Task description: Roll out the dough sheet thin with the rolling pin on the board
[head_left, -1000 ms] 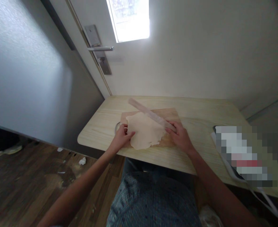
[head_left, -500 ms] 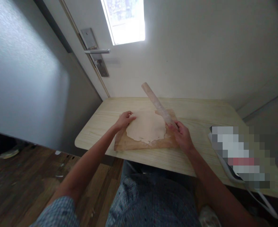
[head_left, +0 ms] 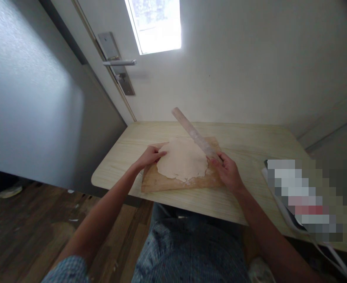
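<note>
The person's left hand (head_left: 150, 156) is closing thumb against fingers at the left edge of a pale dough sheet (head_left: 181, 160), pinching that edge; how far the fingers are reaching underneath cannot be told. The right hand (head_left: 228, 169) is wrapping its fingers firmly around the near end of a wooden rolling pin (head_left: 194, 135), which is slanting away to the far left, its far tip extending past the far edge of the board. The pin is crossing over the dough's far right part, though whether it is touching cannot be made out. The dough is lying flat and wide on a wooden board (head_left: 164, 185), its near edge looking ragged, with floury traces showing just beside it. The board is resting on a light wooden table (head_left: 250, 135), near the side where the person is sitting. Toward the table's right end, a pixelated item (head_left: 298, 196) is lying well apart from the board. Beyond the table, a pale door (head_left: 235, 63) is standing, bearing a metal handle (head_left: 120, 63) and a bright window pane (head_left: 157, 25).
</note>
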The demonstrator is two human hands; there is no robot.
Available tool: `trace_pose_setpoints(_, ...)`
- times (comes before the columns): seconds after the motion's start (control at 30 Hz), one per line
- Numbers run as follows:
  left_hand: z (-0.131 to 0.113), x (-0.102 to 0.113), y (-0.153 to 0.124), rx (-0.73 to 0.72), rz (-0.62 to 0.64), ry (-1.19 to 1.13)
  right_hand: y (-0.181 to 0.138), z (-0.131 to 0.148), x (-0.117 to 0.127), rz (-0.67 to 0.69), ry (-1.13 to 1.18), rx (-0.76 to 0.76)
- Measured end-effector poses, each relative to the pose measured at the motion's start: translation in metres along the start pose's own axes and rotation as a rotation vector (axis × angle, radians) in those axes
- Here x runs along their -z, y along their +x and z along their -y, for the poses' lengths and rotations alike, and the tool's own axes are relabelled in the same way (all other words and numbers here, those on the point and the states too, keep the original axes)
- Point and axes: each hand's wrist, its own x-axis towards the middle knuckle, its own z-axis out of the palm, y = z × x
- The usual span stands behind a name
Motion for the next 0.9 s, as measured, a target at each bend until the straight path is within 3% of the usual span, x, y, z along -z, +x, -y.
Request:
trace_pose_setpoints(0.17, 0.003, -0.002, 0.000, -0.083, 0.023, 0.050, -0.001, 0.001, 0.000, 0.020, 0.011, 0.013)
trace_pose_setpoints(0.3, 0.005, -0.005, -0.003, -0.128, -0.051, 0.136, -0.002, 0.001, 0.000, 0.019, 0.009, -0.003)
trace_pose_setpoints(0.43, 0.004, -0.010, -0.006, -0.130, -0.161, 0.187, -0.002, 0.001, -0.001, 0.011, -0.062, 0.034)
trace_pose_setpoints(0.53, 0.001, -0.008, -0.008, -0.055, -0.169, 0.114, -0.003, 0.002, -0.002, 0.052, -0.157, 0.086)
trace_pose_setpoints(0.63, 0.000, 0.001, -0.013, 0.044, -0.236, -0.043, -0.007, 0.005, -0.003, 0.102, -0.303, 0.166)
trace_pose_setpoints(0.77, 0.002, 0.015, -0.030, 0.054, -0.462, -0.105, -0.012, 0.009, -0.003, 0.200, -0.521, 0.361)
trace_pose_setpoints(0.9, -0.001, 0.014, -0.049, -0.096, -0.564, 0.285, -0.008, 0.010, 0.006, 0.292, -0.709, 0.579)
